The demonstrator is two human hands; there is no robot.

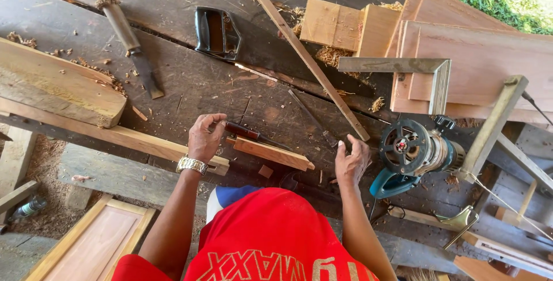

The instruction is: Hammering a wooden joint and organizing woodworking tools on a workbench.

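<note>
My left hand (pixel 205 138) rests at the near edge of the dark wooden workbench (pixel 190 85), fingertips touching the dark red handle of a chisel (pixel 253 135) that lies across a small tapered wood block (pixel 271 153). A metal watch sits on that wrist. My right hand (pixel 352 161) hovers half curled just right of the block, holding nothing, close to the end of a thin metal rod (pixel 314 118). A long thin wooden strip (pixel 305 56) runs diagonally above it.
A teal power router (pixel 412 153) lies at the right. A handsaw with a black handle (pixel 216 32), a large knife (pixel 133 47), a metal square (pixel 426 73), stacked boards (pixel 478 62) and wood blocks (pixel 345 26) lie on the bench. A panel door (pixel 92 240) lies below left.
</note>
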